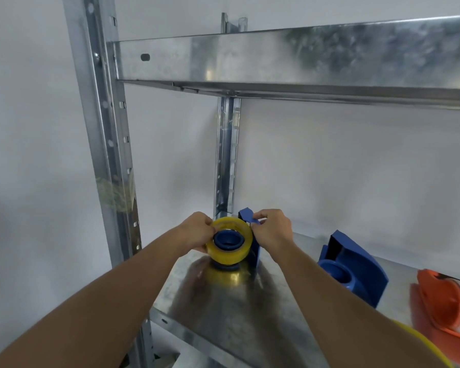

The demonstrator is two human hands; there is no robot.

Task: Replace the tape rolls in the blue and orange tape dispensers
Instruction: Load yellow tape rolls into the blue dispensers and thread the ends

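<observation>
A yellow loop (420,349) crosses the near right corner of the shelf (223,314). Further in, the left hand (197,231) grips the tape roll (230,241), seated on the hub of a blue dispenser (252,235); the right hand (270,231) pinches its upper flap. The step appears to be threading the tape end; next comes routing it to the cutter. A second blue dispenser (356,269) and an orange dispenser (441,301) stand to the right, well apart, obstructing nothing.

Orange dispenser (441,301) blurred, cut by right edge; yellow roll (422,346) half cropped.

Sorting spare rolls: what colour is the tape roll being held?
Translucent yellow tape roll, clearest in the head view.
</observation>
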